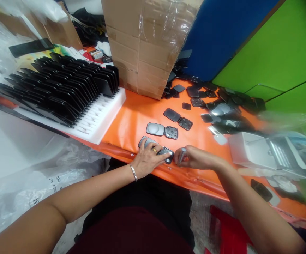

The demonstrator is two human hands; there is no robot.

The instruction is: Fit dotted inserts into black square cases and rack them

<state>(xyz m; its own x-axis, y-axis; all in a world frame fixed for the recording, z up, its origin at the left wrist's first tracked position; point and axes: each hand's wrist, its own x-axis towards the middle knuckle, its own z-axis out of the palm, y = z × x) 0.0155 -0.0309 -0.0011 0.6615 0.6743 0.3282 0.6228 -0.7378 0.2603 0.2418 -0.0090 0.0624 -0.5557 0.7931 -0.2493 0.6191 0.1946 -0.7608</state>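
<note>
My left hand (148, 159), with a ring and a bracelet, is bent over a black hinged case (169, 159) that lies unfolded at the table's front edge. Its fingers hold both panels down against the orange cover. Small round pale spots show in the right panel. Just right of that case, my right hand (193, 157) is closed in a pinch around a small greyish piece (182, 155), too blurred to name. Behind my left hand lie two more unfolded hinged cases, a grey-padded one (155, 129) and a darker one (172, 115).
On the left, a white foam rack (110, 111) holds rows of upright black panels (70, 88). A cardboard box (144, 46) stands at the back. Loose black parts (195, 91) are piled behind, right of it. A white open box (245, 141) sits at right; a red stool (228, 229) stands below.
</note>
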